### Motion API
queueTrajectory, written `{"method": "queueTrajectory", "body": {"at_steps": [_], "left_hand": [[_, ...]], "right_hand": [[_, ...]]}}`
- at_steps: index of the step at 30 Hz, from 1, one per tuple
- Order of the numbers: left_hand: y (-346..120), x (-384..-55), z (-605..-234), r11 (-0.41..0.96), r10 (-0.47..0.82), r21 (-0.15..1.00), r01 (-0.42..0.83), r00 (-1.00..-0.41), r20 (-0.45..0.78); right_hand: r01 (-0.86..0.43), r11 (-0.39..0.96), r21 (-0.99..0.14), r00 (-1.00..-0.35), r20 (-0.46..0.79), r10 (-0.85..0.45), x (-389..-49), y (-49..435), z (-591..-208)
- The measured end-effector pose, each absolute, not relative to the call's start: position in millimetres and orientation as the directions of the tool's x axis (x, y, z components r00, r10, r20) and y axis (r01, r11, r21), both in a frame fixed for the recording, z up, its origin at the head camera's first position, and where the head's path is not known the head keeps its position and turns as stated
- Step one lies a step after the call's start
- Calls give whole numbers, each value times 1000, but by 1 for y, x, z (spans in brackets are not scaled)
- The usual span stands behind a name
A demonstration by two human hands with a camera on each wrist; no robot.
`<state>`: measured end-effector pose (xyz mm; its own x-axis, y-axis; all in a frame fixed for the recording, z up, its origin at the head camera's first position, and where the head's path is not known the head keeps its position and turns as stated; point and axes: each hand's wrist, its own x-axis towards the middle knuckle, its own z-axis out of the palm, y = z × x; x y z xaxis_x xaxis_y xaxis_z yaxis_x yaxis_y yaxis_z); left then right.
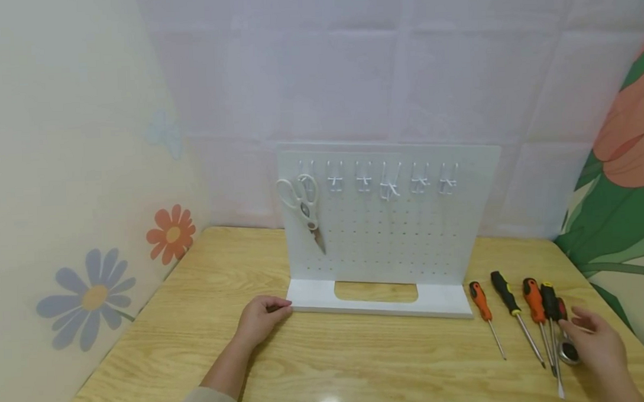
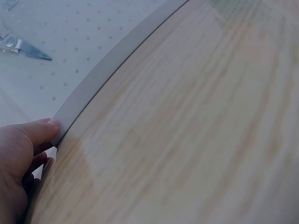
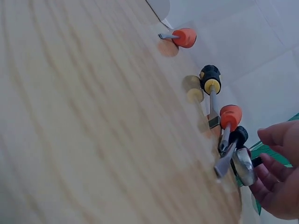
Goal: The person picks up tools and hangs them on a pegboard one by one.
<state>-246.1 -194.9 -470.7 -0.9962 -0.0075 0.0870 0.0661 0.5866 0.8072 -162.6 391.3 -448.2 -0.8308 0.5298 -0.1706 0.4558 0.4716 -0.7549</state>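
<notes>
Left grip [image 1: 262, 320] pinching pegboard [image 1: 377, 249] at base corner, right grip [image 1: 598, 340] apart beside ratchet [image 1: 569, 353], screwdrivers [image 1: 533, 297] crowding alongside, hung scissors [image 1: 309, 214]

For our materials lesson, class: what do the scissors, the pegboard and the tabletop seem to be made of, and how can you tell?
Scissors: smooth off-white handles, probably plastic; grey blades with a sheen, likely metal.
Pegboard: even white surface with neat holes, perhaps plastic or painted metal.
Tabletop: glossy, shown by a bright reflection; its grain suggests wood or printed laminate.
</notes>
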Motion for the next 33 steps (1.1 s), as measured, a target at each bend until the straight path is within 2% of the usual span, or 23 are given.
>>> {"method": "queueTrajectory", "body": {"at_steps": [13, 26, 33], "left_hand": [[-195, -248, -472, 600, -17, 797, 64, -996, 93], [-195, -247, -472, 597, -14, 800, 64, -996, 91], [-195, -248, -472, 593, -16, 802, 66, -995, 94]], "right_hand": [[503, 466, -727, -810, -210, 547, -167, 394, -459], [526, 597, -605, -834, -229, 503, -170, 396, -457], [544, 596, -591, -820, -221, 529, -171, 393, -457]]}}
